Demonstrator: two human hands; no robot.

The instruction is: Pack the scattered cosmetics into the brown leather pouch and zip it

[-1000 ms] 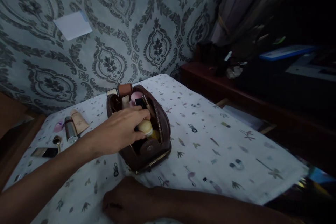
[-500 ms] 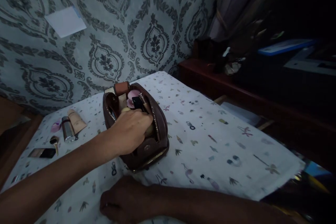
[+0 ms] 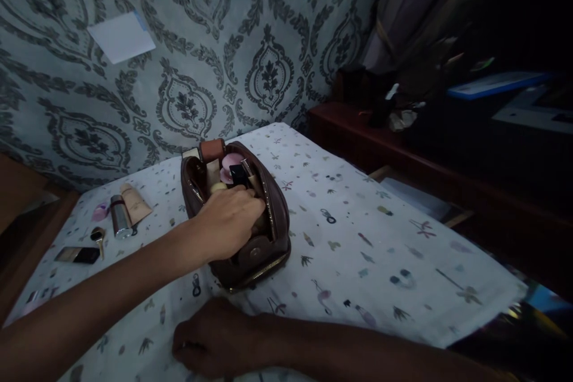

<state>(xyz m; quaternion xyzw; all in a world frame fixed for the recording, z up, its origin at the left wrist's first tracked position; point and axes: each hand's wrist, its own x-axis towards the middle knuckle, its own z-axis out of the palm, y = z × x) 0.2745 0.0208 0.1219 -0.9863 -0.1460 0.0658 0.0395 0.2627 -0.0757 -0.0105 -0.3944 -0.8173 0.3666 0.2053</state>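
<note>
My left hand [image 3: 233, 221] reaches into an open brown zip bag [image 3: 280, 209]. Its fingers curl down among the contents, and the fingertips and anything they grip are hidden. Inside the bag, beyond the knuckles, are pink round items [image 3: 233, 161], a black-capped item [image 3: 239, 175] and a pale yellow piece [image 3: 218, 188]. My right hand [image 3: 210, 337] rests closed on the patterned cloth in front of the bag, in shadow, with a ring on one finger; nothing shows in it.
Left of the bag lie a beige tube [image 3: 135, 204], a silver cylinder [image 3: 120, 218], a small purple item [image 3: 100, 211], a small gold-handled brush [image 3: 98, 237] and a flat dark case [image 3: 77, 255]. Wallpapered wall [image 3: 188, 101] stands behind; an open drawer [image 3: 412, 198] is at right.
The view has shifted slightly, so everything appears a little to the right. My left hand is still in the bag, and my right hand stays resting on the cloth.
</note>
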